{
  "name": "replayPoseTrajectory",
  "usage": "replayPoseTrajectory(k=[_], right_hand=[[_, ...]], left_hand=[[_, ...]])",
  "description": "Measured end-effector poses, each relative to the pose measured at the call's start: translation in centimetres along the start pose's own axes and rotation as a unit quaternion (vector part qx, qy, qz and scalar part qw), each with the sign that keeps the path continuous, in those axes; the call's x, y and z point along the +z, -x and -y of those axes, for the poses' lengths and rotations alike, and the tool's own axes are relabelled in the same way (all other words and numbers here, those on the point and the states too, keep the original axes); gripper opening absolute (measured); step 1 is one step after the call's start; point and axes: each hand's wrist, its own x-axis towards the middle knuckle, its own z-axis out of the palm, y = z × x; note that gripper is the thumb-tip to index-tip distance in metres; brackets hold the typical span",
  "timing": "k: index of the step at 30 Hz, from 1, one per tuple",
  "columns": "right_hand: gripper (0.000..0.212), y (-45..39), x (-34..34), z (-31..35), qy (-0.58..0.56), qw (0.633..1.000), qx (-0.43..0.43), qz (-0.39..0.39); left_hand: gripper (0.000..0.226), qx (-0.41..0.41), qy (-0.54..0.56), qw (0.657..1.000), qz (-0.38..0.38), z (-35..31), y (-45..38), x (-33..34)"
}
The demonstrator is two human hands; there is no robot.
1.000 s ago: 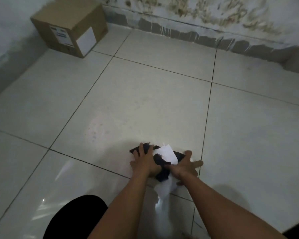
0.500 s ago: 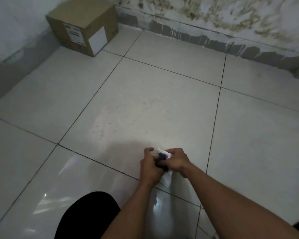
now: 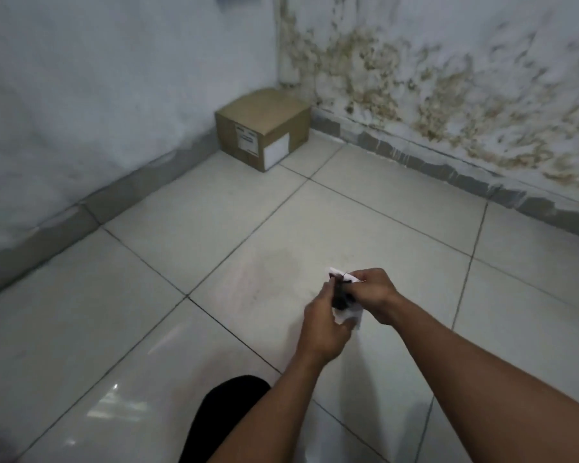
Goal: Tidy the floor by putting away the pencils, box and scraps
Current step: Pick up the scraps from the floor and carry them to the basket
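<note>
Up they come: the scraps [image 3: 343, 304], black and white pieces that a second ago were spread flat on the floor [image 3: 214, 248] under open palms, are now bunched into one wad and lifted clear of the tiles. The left hand [image 3: 325, 329] curls round the lower part of the wad, the right hand [image 3: 373, 294] pinches its top, both closed on it, held above the floor in front of the person. That looks like the gathering step done; carrying it off to be put away should come next. The cardboard box [image 3: 263, 128] sits in the far corner against the walls. Glossy pale tiles, dark grout lines, a stained, mottled wall [image 3: 448, 78] on the right. No pencils visible.
</note>
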Motion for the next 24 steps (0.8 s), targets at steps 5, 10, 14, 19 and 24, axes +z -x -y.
replayPoseTrajectory(k=[5,10,14,19,24], right_hand=[[0.034,2.2,2.3,9.1,0.002,0.996,-0.05,0.08],[0.016,4.2,4.5,17.3,0.012,0.977,-0.088,0.192],[0.025,7.9,10.3,23.2,0.008,0.946,-0.132,0.294],[0.025,13.3,18.0,28.1,0.031,0.9,-0.205,0.384],[0.015,19.6,26.3,31.3,0.054,0.869,-0.259,0.418]], left_hand=[[0.058,0.017,-0.042,0.992,-0.121,-5.6,-0.1,-5.5],[0.051,0.001,-0.153,0.968,-0.197,-9.6,1.1,-13.4],[0.038,-0.038,-0.173,0.94,-0.291,-12.1,4.7,-20.5],[0.027,-0.061,-0.197,0.898,-0.388,-12.9,10.3,-28.1],[0.038,-0.069,-0.196,0.867,-0.453,-13.2,16.5,-35.5]])
